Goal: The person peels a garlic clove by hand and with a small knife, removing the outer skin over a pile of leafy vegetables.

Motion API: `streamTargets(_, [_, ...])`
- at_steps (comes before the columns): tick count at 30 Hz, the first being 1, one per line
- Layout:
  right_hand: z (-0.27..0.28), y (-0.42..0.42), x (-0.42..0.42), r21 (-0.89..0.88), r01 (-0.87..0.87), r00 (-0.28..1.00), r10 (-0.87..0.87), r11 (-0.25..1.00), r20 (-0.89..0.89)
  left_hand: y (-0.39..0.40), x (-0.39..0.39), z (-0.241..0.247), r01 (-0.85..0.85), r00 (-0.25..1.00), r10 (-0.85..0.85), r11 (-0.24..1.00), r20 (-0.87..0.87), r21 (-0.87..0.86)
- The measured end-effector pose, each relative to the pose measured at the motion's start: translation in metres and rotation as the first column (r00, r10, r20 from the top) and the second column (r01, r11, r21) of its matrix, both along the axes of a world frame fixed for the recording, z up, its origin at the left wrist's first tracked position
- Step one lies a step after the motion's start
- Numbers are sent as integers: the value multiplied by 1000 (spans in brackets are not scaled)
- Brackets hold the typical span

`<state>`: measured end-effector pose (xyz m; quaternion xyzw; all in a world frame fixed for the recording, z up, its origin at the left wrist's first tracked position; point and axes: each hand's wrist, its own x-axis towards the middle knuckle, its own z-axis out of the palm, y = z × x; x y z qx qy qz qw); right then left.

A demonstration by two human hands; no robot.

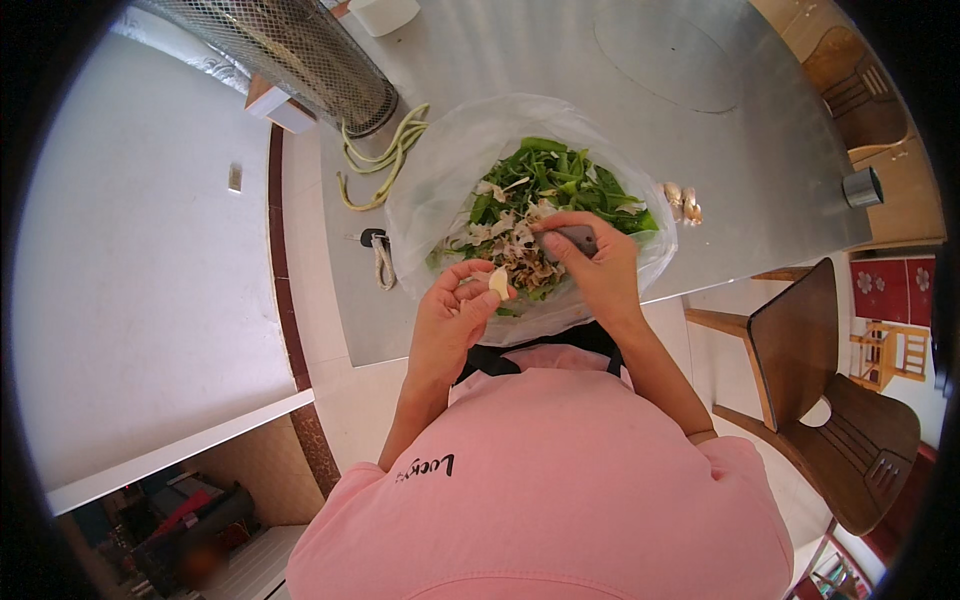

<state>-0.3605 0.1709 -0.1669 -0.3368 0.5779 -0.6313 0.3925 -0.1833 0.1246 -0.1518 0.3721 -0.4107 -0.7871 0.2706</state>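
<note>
My left hand [459, 306] pinches a pale peeled garlic clove [499, 284] between thumb and fingers. In my right hand [604, 274] is a small flat grey-brown tool [570, 241] with a hole near one end; its exact kind cannot be told. Both hands are above an opened clear plastic bag [442, 169] on the metal table. Inside the bag lie green leaf and stem scraps [551, 172], with papery garlic skins [517, 232] on top. Several unpeeled garlic cloves [682, 201] sit on the table just right of the bag.
Long green beans [390, 161] lie beside a metal mesh cylinder [322, 67] at the back left of the metal table [517, 45]. A key with a braided loop [382, 259] is left of the bag. Wooden chairs [795, 337] stand right; a metal cup [862, 187] is near the right edge.
</note>
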Motion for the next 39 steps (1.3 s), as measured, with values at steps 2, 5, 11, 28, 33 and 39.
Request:
streamTargets(2, [-1,2,2,-72,-20,970,2,997,-245,-1,0,-4,-10,999,12,999,-43,50])
streamTargets(5, [-3,4,0,-33,-108,958,96,994,-270,-1,-2,-5,-32,997,35,998,-66,57])
streamTargets(11, [5,6,3,27,-136,990,135,990,35,3,-7,-6,-135,987,146,982,72,-134])
streamTargets(28, [14,15,14,28,-189,976,185,982,111,1,-6,-8,-85,995,82,994,55,61])
streamTargets(33, [15,15,13,-18,-231,962,231,973,144,3,-7,-6,-95,992,98,994,74,-45])
streamTargets(39, [14,15,14,18,-182,983,181,983,41,6,-6,-3,-93,989,107,988,106,-124])
